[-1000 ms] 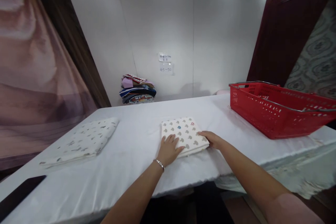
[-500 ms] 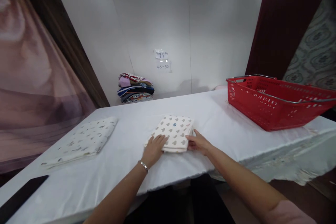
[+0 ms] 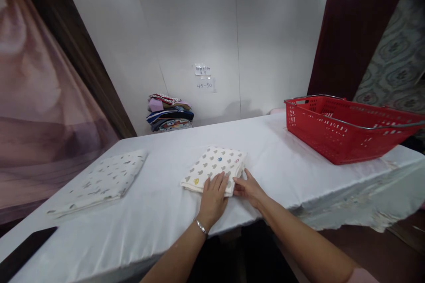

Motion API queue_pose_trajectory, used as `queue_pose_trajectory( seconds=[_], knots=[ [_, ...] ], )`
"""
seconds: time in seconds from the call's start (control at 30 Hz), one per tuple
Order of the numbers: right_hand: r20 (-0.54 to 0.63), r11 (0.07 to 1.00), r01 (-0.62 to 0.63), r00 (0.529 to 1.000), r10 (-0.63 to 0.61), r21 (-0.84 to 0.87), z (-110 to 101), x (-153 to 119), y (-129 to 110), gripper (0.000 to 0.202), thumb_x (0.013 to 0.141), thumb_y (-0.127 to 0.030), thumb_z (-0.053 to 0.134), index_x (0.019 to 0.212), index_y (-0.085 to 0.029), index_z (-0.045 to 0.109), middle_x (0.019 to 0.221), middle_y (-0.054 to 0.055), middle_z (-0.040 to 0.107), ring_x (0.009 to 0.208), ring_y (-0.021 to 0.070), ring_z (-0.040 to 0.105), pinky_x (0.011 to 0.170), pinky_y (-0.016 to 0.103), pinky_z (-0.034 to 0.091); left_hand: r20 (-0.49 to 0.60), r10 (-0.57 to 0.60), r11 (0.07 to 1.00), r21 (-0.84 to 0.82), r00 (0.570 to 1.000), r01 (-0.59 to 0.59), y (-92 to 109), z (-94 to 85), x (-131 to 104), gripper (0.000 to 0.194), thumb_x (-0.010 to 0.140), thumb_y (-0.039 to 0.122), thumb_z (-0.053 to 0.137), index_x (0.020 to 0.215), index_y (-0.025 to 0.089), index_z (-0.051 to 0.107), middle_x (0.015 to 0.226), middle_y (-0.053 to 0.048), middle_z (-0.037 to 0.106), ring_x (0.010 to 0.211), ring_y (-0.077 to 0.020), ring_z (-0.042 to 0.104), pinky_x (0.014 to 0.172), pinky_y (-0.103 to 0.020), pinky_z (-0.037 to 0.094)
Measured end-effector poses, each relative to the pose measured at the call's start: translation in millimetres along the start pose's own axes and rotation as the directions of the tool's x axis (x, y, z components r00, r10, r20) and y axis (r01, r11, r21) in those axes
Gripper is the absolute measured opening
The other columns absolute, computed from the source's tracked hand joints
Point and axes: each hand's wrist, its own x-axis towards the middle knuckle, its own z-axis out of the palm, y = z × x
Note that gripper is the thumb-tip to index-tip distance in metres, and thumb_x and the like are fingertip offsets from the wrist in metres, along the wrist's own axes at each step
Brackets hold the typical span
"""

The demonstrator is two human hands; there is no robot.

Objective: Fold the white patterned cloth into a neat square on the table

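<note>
A folded white cloth [image 3: 212, 163] printed with grey mouse-head shapes and a few coloured ones lies in front of me on the white-covered table [image 3: 159, 212]. My left hand [image 3: 215, 194], with a bracelet at the wrist, rests flat on its near edge, fingers stretched out. At the near right corner my right hand [image 3: 248, 189] pinches the cloth's edge between thumb and fingers; the lower fingers are partly hidden. Off to the left is a second folded white cloth [image 3: 106, 179] with small dark prints, untouched.
A red shopping basket [image 3: 338, 137] with metal handles stands at the right. Several folded fabrics [image 3: 170, 115] are stacked at the back against the wall, left of paper labels [image 3: 204, 79]. A flat black object [image 3: 25, 252] lies at the near left; a pink curtain [image 3: 43, 110] hangs beside the table.
My left hand has slid right along the cloth's near edge, uncovering a yellow print at the left corner. My right hand stays at the right corner, where the cloth's edge now lifts slightly.
</note>
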Motion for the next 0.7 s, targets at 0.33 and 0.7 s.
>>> queue_pose_trajectory(
  seconds=[0.33, 0.7],
  knots=[
    [0.104, 0.999, 0.032, 0.994, -0.037, 0.044, -4, 7, 3, 0.065, 0.071, -0.034, 0.067, 0.126, -0.028, 0.031, 0.092, 0.005, 0.065, 0.069, 0.0155, 0.065, 0.063, 0.031, 0.053, -0.081, -0.112, 0.991, -0.078, 0.990, 0.105, -13, 9.5, 13, 0.059, 0.074, 0.011, 0.046, 0.132, 0.020, 0.035, 0.118, -0.007, 0.053, 0.106, -0.0212, 0.049, 0.094, -0.037, 0.036],
    [-0.087, 0.995, -0.102, 0.991, 0.103, 0.022, -27, 70, -33, 0.049, 0.082, -0.054, 0.046, 0.116, -0.019, 0.041, 0.089, 0.008, 0.060, 0.076, 0.0178, 0.061, 0.065, 0.035, 0.053, -0.090, -0.074, 0.987, -0.150, 0.993, 0.060, -29, -18.3, 8, 0.049, 0.069, 0.009, 0.049, 0.117, 0.019, 0.049, 0.112, -0.006, 0.058, 0.105, -0.0219, 0.051, 0.095, -0.037, 0.038]
  ],
)
